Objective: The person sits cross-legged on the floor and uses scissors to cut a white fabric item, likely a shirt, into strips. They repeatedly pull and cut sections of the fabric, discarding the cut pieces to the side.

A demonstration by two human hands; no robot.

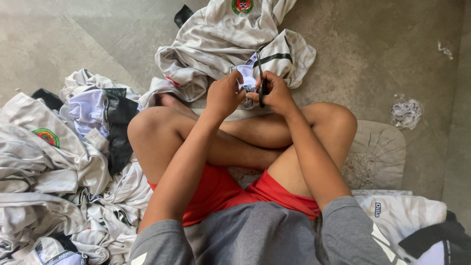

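Person sits cross-legged on a concrete floor [373,44], on a cushion [380,149], both hands raised over the knees.

Left hand [224,94]: fingers curled and closed, pinching a white piece of shirt cloth [247,77]. The cloth sticks up just above the fingertips and runs back into the striped white shirt [223,41] bunched on the floor just beyond the hands.

Right hand [276,94]: fingers wrapped tight around the handles of black scissors [260,83]. Blades point up and away from the fingers, lying right against the right edge of the pinched cloth. Can't tell if the blades are open or closed; too dark and thin here.

The two hands are nearly touching, cloth and scissors between them.

Around:
- Shirt beyond the fingers has a round red-and-green badge [242,5] near the top edge and a dark green stripe [273,58] just above the right hand.
- Big pile of similar white shirts [54,167] well left of the left hand, one with the same kind of badge, plus a black piece [117,125] in it.
- Small wad of white thread scraps [405,113] on the floor well right of the right hand.
- More folded white cloth [402,216] at the lower right, near the right elbow.
- Person wears red shorts [221,194] and a grey shirt [255,235].
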